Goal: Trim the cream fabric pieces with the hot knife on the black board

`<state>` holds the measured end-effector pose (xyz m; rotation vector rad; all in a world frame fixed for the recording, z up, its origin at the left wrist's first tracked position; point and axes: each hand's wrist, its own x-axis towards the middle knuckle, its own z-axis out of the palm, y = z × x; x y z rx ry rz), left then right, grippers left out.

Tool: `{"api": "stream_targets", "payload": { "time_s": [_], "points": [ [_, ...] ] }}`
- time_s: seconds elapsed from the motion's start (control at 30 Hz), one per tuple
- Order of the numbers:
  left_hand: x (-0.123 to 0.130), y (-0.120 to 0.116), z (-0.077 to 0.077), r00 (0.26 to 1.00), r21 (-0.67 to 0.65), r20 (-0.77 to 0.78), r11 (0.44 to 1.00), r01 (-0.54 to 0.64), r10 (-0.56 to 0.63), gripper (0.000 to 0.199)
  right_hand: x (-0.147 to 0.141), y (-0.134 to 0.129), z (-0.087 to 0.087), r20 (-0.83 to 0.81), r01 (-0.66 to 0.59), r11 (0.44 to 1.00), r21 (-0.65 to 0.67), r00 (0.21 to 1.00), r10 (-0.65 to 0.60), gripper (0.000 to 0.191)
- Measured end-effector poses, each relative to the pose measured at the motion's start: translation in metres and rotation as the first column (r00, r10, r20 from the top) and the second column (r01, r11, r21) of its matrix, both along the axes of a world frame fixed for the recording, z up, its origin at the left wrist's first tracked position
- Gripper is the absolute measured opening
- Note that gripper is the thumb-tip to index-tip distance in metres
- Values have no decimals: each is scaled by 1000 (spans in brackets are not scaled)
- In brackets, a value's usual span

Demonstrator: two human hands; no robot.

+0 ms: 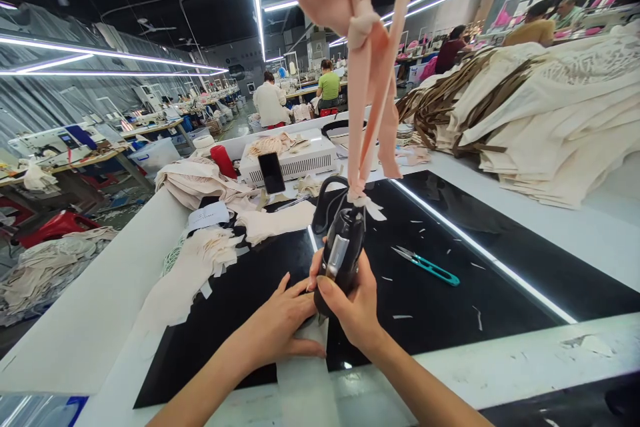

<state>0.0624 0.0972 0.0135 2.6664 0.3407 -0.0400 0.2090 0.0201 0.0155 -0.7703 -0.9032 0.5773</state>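
My right hand (pixel 357 303) is wrapped round a black corded hand tool (pixel 344 240) with a silver lever on its side. It looks like a small electric cloth cutter, but its working tip is mostly hidden. Knotted pale pink fabric strips (pixel 367 80) hold the tool from above. My left hand (pixel 280 320) lies flat with fingers spread, beside the tool's lower end. Under and near that hand a pale, see-through strip (pixel 306 390) runs over the table's front edge. Teal thread snips (pixel 430 268) lie to the right on the black board (pixel 240 327).
White scraps are scattered across the board. Cream fabric pieces (pixel 187 280) lie at left, and a phone (pixel 271 172) leans against a white box (pixel 295 159). A tall stack of cream garments (pixel 550 120) stands at right. People work at sewing tables behind.
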Motion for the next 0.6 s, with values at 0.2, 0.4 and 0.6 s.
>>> {"api": "stream_targets", "payload": {
  "time_s": [0.2, 0.4, 0.6],
  "points": [
    [2, -1, 5, 998, -40, -50, 999, -37, 35, 44, 14, -2, -1, -26, 59, 998, 6, 998, -59, 28],
    [4, -2, 9, 996, -57, -74, 997, -46, 41, 43, 18, -1, -6, -31, 67, 998, 18, 997, -66, 30],
    [4, -1, 7, 998, -61, -56, 998, -31, 28, 40, 13, -2, -7, -26, 56, 998, 9, 998, -56, 26]
  ]
}}
